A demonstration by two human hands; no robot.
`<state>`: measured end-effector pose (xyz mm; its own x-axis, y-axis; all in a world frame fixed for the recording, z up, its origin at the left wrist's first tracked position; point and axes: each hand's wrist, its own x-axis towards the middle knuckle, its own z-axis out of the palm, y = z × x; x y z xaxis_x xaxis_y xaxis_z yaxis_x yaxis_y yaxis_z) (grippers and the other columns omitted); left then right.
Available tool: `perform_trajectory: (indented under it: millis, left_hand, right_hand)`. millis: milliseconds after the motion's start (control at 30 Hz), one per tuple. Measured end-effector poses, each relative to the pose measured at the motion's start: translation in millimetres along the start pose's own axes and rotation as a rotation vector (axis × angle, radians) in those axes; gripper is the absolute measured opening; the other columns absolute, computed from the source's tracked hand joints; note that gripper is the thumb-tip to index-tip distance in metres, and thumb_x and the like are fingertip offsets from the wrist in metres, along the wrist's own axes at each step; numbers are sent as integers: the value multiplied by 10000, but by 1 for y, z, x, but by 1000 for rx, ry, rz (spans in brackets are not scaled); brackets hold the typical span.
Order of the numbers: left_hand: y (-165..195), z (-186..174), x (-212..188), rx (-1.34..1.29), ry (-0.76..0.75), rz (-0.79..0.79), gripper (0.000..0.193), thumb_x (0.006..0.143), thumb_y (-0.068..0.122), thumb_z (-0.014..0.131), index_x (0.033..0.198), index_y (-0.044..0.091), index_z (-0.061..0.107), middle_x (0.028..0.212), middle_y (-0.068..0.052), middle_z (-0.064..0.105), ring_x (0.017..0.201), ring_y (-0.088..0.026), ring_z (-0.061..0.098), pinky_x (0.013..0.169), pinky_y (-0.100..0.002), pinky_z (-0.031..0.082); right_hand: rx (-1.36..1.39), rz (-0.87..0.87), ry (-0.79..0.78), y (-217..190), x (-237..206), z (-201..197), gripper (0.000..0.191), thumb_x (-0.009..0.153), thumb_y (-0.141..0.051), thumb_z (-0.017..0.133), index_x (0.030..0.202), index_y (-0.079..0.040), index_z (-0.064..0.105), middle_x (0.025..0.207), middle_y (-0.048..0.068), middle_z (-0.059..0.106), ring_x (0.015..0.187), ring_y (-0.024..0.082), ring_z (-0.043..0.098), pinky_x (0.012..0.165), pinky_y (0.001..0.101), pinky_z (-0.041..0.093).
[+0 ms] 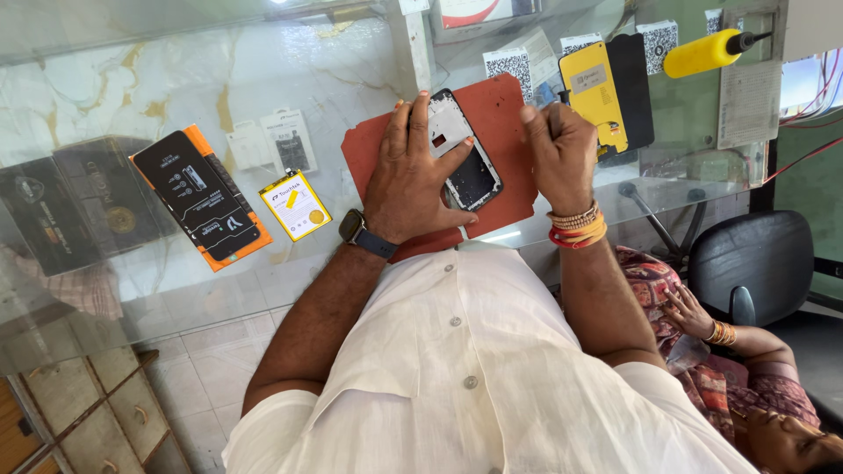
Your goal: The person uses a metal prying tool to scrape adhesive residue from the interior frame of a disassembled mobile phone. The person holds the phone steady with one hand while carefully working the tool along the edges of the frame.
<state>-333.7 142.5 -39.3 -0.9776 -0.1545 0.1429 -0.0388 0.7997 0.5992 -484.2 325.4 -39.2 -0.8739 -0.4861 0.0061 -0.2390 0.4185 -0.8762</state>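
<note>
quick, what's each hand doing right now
Left hand: open, fingers spread, pressing the opened phone down on the red mat.
Right hand: closed in a fist around a thin tool, mostly hidden.

The left hand covered the near left part of the opened black phone frame. What the closed right hand pinched was hidden inside its fingers. The seated second person in patterned cloth was cut off by the right and near edges.
</note>
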Motion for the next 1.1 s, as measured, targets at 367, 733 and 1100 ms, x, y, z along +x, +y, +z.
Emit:
perform_trajectory:
  millis: [367, 733, 1100]
  left_hand:
    - [2, -2, 1, 15, -6, 10, 916, 520, 585, 962, 1324, 224, 710, 1603, -326, 188, 1476, -525, 185, 1191, -645, 291]
    - [0, -2, 0, -1, 20, 23, 910, 534, 577, 958, 1323, 201, 709, 1602, -346, 179, 1472, -535, 189, 1192, -641, 284]
    - [0, 0, 1, -10, -3, 17, 898, 545, 585, 955, 1318, 197, 715, 1599, -345, 177, 1476, -538, 180, 1192, -659, 273]
  right_hand:
    - [-420, -343, -107, -30, -11, 18, 136, 896, -154, 818, 978, -58, 768, 861, 95, 668, 709, 292, 673, 629, 393, 522]
    - [-480, -404, -51, -26, -4, 33, 205, 997, -178, 723, 940, -19, 608, 880, 130, 638, 727, 333, 649, 607, 433, 494]
    - [-206, -165, -51, -12, -17, -7, 109, 969, -68, 766, 1056, -9, 741, 800, 108, 615, 682, 251, 536, 622, 349, 430]
